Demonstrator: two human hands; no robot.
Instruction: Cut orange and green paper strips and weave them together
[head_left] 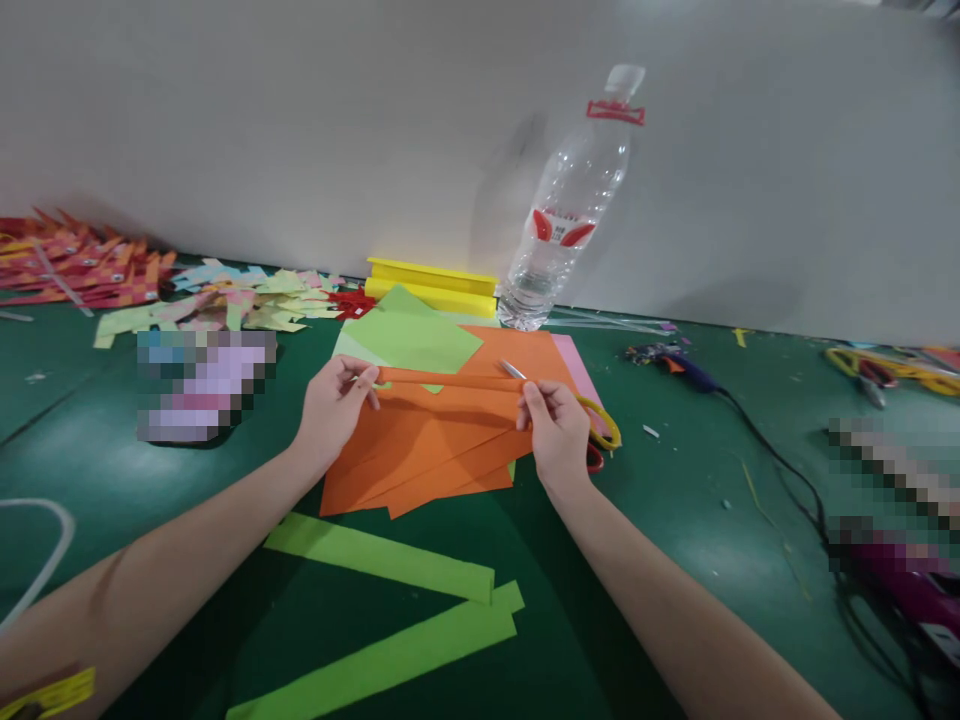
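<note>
Between my two hands stretches a narrow folded strip of orange paper (450, 379). My left hand (337, 405) pinches its left end between thumb and fingers. At the other end my right hand (555, 425) grips it the same way. Beneath the strip lie several loose orange paper sheets (420, 450), with a light green sheet (412, 330) behind them. Scissors with yellow and red handles (606, 428) sit partly hidden behind my right hand, blade tip pointing left. Two light green paper strips (390, 556) rest on the green table nearer to me.
A clear plastic bottle (566, 200) stands against the grey wall, beside folded yellow paper (431, 288). Paper scraps (225, 295) and red-orange woven pieces (82, 260) lie back left; a phone (214, 390) lies left. To the right are a corded tool (694, 372) and more scissors (874, 378).
</note>
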